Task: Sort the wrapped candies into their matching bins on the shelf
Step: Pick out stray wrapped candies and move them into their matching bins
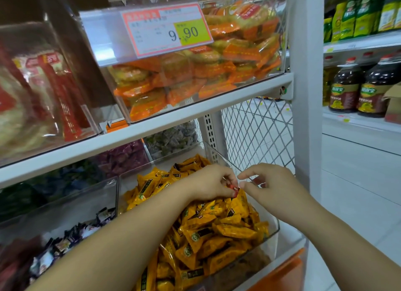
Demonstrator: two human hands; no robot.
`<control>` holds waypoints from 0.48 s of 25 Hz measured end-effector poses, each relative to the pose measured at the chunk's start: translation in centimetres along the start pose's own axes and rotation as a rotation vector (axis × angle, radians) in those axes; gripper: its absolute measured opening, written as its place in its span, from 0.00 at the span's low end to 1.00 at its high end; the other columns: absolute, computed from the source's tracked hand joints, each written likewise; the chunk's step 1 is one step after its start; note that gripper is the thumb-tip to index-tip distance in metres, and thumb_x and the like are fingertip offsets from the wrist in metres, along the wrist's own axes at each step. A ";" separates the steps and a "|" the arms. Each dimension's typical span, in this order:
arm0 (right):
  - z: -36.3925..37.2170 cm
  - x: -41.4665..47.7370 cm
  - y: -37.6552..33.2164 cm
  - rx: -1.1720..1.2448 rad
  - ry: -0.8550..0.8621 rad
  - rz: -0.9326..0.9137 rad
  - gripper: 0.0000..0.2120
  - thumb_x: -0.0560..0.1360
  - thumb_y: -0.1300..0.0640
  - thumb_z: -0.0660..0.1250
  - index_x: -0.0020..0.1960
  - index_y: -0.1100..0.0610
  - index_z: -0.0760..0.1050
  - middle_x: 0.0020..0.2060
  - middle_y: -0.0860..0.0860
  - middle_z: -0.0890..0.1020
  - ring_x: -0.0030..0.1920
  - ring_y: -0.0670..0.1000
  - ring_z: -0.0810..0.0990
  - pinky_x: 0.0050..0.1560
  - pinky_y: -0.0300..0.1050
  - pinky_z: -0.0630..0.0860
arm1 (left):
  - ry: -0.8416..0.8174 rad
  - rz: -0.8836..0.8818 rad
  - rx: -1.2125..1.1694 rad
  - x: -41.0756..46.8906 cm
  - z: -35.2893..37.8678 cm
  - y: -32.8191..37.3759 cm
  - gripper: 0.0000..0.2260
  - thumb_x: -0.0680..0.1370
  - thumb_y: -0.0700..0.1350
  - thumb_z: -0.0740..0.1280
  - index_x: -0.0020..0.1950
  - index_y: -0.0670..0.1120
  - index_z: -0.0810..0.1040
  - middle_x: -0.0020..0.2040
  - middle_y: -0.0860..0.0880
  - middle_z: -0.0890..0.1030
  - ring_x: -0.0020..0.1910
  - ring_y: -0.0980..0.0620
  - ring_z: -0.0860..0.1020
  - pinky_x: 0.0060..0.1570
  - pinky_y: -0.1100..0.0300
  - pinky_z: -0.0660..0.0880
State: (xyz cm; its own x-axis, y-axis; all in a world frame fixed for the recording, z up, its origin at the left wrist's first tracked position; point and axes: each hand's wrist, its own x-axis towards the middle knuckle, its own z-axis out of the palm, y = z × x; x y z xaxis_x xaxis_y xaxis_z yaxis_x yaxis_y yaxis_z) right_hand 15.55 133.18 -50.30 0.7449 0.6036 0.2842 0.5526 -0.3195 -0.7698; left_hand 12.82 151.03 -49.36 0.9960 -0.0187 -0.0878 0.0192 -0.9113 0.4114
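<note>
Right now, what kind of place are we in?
Probably a grocery shop: a price tag reading 9.90, clear bins of wrapped candies, and cooking-oil bottles on the next shelf.

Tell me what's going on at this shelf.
A person is working over the clear bin of yellow-wrapped candies. The left hand pinches a small red-wrapped candy above the pile. The right hand has its thumb and forefinger right beside it; whether they grip it is unclear.

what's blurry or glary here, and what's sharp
Head view: red packets blur at the left edge; glare whitens the top bin beside the price tag; left hand, its red candy and the yellow candies are sharp.
</note>
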 end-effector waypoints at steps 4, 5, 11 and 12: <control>-0.1 0.0 0.2 -0.026 -0.011 -0.008 0.05 0.74 0.50 0.67 0.44 0.39 0.74 0.48 0.43 0.80 0.45 0.40 0.77 0.44 0.34 0.72 | 0.069 0.040 -0.002 -0.2 0.3 0.0 0.07 0.70 0.44 0.73 0.45 0.51 0.77 0.44 0.53 0.74 0.43 0.59 0.74 0.43 0.65 0.71; -0.2 -0.1 0.2 -0.023 -0.009 -0.008 0.05 0.74 0.50 0.67 0.44 0.39 0.75 0.48 0.43 0.80 0.45 0.40 0.77 0.43 0.31 0.70 | 0.075 0.043 -0.003 -0.3 0.2 0.0 0.07 0.70 0.44 0.74 0.45 0.50 0.78 0.43 0.55 0.72 0.41 0.60 0.72 0.41 0.67 0.70; -0.1 0.0 0.5 -0.029 -0.004 0.005 0.05 0.74 0.51 0.67 0.49 0.43 0.78 0.49 0.42 0.80 0.46 0.40 0.76 0.41 0.30 0.69 | -0.021 -0.004 -0.048 -0.4 -0.2 0.1 0.09 0.72 0.44 0.73 0.50 0.48 0.79 0.41 0.56 0.76 0.40 0.60 0.74 0.43 0.65 0.72; -0.1 0.0 0.5 -0.027 -0.003 0.006 0.05 0.74 0.51 0.67 0.48 0.43 0.78 0.49 0.42 0.80 0.46 0.39 0.76 0.41 0.30 0.68 | -0.032 -0.008 -0.046 -0.4 -0.2 0.0 0.08 0.72 0.44 0.72 0.49 0.48 0.78 0.43 0.55 0.77 0.43 0.58 0.75 0.46 0.63 0.73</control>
State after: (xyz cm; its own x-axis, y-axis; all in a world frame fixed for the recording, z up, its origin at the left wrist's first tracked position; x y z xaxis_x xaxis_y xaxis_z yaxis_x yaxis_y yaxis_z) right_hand 15.85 132.95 -50.63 0.7467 0.6042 0.2781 0.5585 -0.3426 -0.7555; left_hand 12.46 151.10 -49.15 0.9924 -0.0255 -0.1202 0.0318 -0.8916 0.4517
